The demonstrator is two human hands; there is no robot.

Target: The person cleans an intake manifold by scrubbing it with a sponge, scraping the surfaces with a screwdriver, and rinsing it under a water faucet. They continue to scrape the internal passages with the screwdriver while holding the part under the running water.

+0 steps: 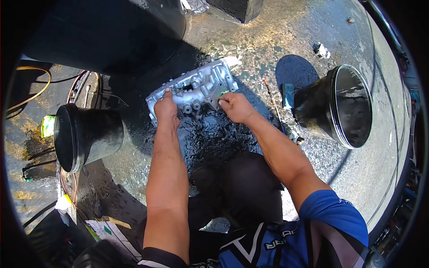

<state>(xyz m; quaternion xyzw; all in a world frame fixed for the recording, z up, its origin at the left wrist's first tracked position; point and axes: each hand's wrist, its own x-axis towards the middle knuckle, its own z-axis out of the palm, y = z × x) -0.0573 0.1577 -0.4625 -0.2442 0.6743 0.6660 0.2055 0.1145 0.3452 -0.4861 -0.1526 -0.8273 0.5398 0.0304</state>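
Note:
A silver-grey metal engine casting (pixel 203 85), with bosses, holes and ports, is tilted over the wet, dark ground in front of me. My left hand (pixel 166 110) grips its near left side, the thumb on top and the other fingers mostly hidden beneath. At the near right side of the casting, my right hand (pixel 235 107) is closed, fingers curled and thumb pressed in. A small green patch shows beside those fingertips. Whatever the right hand pinches, if anything, is too small to make out.
Black buckets lie tipped at the left (pixel 89 136) and right (pixel 333 107). Near the right one are a blue brush-like block (pixel 288 96) and a thin red-tipped rod (pixel 270 93). A large dark container (pixel 111 35) stands at upper left. Hoses (pixel 33 69) run along the left.

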